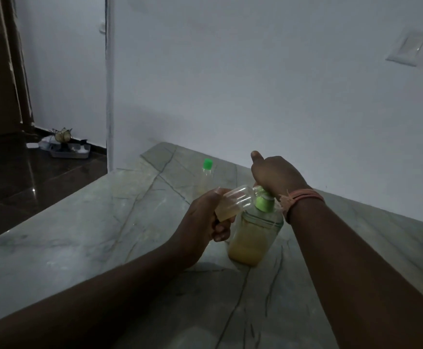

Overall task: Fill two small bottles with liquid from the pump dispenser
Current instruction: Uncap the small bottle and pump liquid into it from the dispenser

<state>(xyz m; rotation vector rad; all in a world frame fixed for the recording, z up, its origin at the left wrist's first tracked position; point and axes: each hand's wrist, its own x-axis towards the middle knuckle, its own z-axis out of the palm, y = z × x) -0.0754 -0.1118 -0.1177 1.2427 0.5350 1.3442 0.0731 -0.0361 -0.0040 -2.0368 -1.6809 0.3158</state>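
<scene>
A clear pump dispenser (253,238) with yellow liquid and a green pump collar stands on the grey marble counter (104,235). My right hand (275,175) rests on top of the pump head, hiding it, thumb sticking up. My left hand (205,220) grips a small clear bottle (233,202), tilted on its side with its mouth at the pump's spout; some yellow liquid sits in its lower end. A second small bottle (206,177) with a green cap stands farther back on the counter, holding yellowish liquid.
A white wall rises right behind the counter, with a switch plate (409,47) at the upper right. The counter's left edge drops to a dark floor, where a tray with small objects (65,147) lies by a wall corner.
</scene>
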